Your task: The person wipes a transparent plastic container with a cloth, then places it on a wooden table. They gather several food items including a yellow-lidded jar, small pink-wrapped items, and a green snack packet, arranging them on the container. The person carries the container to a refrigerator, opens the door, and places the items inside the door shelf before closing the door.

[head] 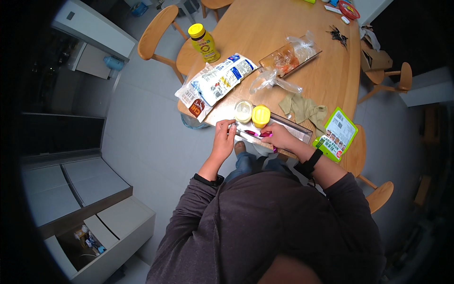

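At the near edge of the wooden table lies a clear plastic tray (299,132). My left hand (224,136) is at its left end, thumb and fingers closed on the tray's rim or something small there; which one I cannot tell. My right hand (278,136) has its fingertips on a small magenta packet (266,134), below a yellow-lidded container (261,116). A second magenta piece (251,132) lies between my hands. Beside the yellow lid stands a clear round jar (243,111) with pale contents.
Behind lie a large printed plastic bag (216,85), a yellow-capped bottle (204,44) and a clear bin (301,58) with bagged food. An olive cloth (305,109) and a green-edged package (336,135) are at the right. Wooden chairs (158,33) surround the table (262,21).
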`<state>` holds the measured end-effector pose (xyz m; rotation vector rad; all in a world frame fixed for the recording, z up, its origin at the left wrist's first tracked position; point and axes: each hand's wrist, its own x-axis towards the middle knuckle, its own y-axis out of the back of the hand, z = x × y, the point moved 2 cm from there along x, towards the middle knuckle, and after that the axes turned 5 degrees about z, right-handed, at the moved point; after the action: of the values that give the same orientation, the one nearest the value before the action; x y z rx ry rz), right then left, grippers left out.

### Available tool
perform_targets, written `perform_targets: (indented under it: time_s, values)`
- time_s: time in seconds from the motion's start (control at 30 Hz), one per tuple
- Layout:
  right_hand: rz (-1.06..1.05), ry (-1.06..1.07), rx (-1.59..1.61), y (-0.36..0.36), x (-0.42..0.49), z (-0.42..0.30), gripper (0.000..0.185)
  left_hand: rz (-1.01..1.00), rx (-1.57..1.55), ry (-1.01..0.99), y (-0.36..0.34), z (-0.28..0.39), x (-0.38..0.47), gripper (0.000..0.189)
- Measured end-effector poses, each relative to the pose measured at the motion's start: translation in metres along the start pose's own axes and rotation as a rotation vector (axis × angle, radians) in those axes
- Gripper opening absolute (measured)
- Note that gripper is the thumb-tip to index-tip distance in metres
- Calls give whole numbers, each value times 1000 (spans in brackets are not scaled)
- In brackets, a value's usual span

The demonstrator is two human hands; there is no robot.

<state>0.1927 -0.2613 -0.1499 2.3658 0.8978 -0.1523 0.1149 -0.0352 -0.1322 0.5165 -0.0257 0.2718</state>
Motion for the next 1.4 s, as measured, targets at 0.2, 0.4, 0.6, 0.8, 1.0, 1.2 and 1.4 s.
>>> perform_targets:
  time_s: [0.2,0.4,0.6,0.8,1.0,1.2,1.4]
  values:
    - [14,-146,157,19,-16,26,26,-35,18,61,3,-1,-4,26]
    - [-94,-325,378,18,-15,19,20,-36,6,37,-2,5,-4,24]
    - [-188,-276,401,6,-10,10,36,-32,31,-22,-4,6,2,24]
    - [7,-159,96,14,-8,45,25,-48,-25,68,-7,11,0,23]
    - [201,-340,681,7,-2,47,15,-62,-7,53,-8,15,1,23]
    - [252,-163,394,8,-20,51,18,-97,26,32,-11,10,3,24]
    - [24,-105,-160,20,-41,73,21,-166,-61,54,-17,15,-2,22]
